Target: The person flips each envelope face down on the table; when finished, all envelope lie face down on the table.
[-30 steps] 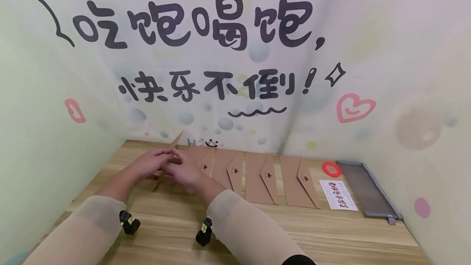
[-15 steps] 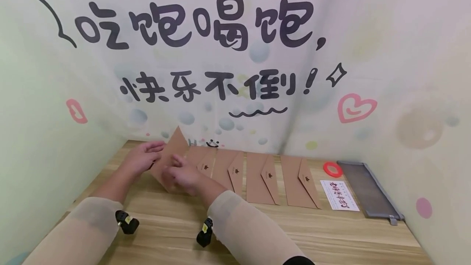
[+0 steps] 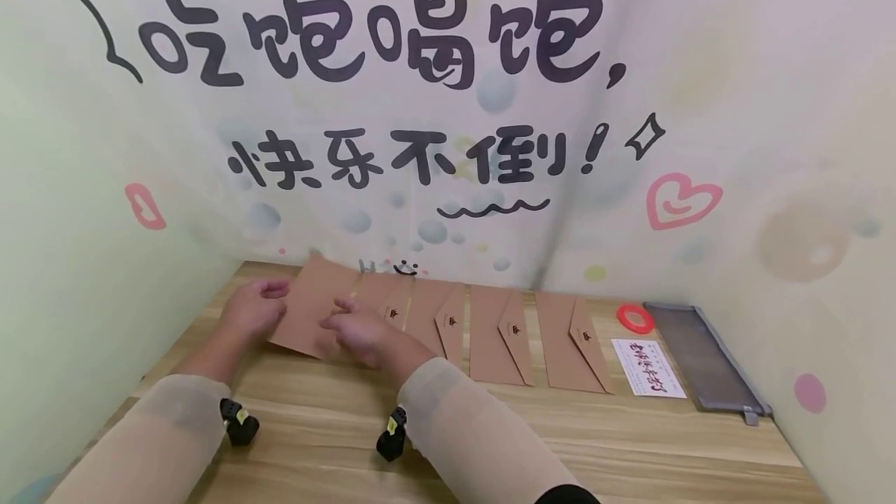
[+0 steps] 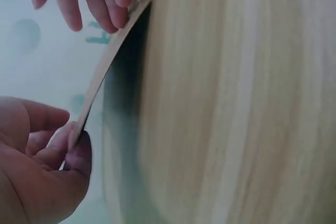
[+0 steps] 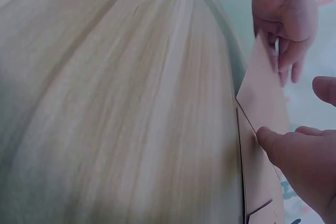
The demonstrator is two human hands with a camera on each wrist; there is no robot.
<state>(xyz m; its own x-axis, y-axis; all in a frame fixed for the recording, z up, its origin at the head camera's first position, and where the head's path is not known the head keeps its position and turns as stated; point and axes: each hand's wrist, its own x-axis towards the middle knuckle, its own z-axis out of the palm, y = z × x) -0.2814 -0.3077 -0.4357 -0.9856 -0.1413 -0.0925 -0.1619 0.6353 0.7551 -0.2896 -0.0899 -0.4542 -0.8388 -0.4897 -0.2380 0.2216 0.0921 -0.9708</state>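
A brown kraft envelope (image 3: pixel 315 303) is tilted up off the table at the left end of a row, its plain side showing. My left hand (image 3: pixel 253 313) pinches its left edge between thumb and fingers, as the left wrist view shows. Close over its right part is my right hand (image 3: pixel 364 334). In the left wrist view, the fingers (image 4: pixel 97 1) of that hand are fairly straight, and at least one fingertip seems to touch the paper. Beside it lie several more brown envelopes (image 3: pixel 493 333) with pointed flaps and small dark logos, the nearest partly behind my right hand.
Right of the row lie a red ring (image 3: pixel 635 319), a white card with red writing (image 3: pixel 648 368) and a grey mesh zip pouch (image 3: pixel 703 360). A printed cloth wall (image 3: pixel 420 111) rises behind the wooden table (image 3: pixel 315 442).
The envelope, first edge-on between both hands, has turned its broad face toward me and leaned back toward the table. My hands have moved apart, the left one slightly leftward.
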